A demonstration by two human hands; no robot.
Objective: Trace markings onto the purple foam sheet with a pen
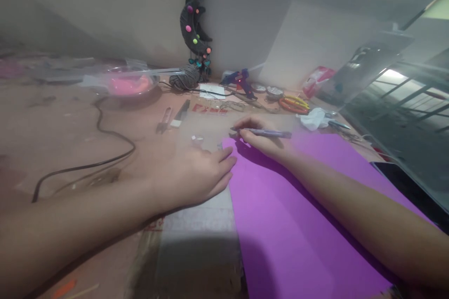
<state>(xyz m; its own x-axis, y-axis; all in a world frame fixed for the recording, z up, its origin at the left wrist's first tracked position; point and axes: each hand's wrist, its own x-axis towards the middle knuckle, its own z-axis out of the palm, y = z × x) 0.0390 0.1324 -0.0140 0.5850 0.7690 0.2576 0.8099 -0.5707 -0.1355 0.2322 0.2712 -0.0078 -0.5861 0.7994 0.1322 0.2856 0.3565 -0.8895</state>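
Observation:
A large sheet of purple paper lies over a board on the table. Resting flat near the sheet's left edge is my left hand, its fingers stretched out with the tips touching the paper. My right hand grips a pen near the sheet's top left corner, with the pen's dark tip pointing left. Small white scraps lie just beyond my left hand. Whether the pen tip touches the paper, I cannot tell.
Behind the board lie a cutter, grey yarn, a glue gun and yellow-and-orange rings. A bowl with pink contents stands back left. A black cable crosses the left side. A phone lies at right.

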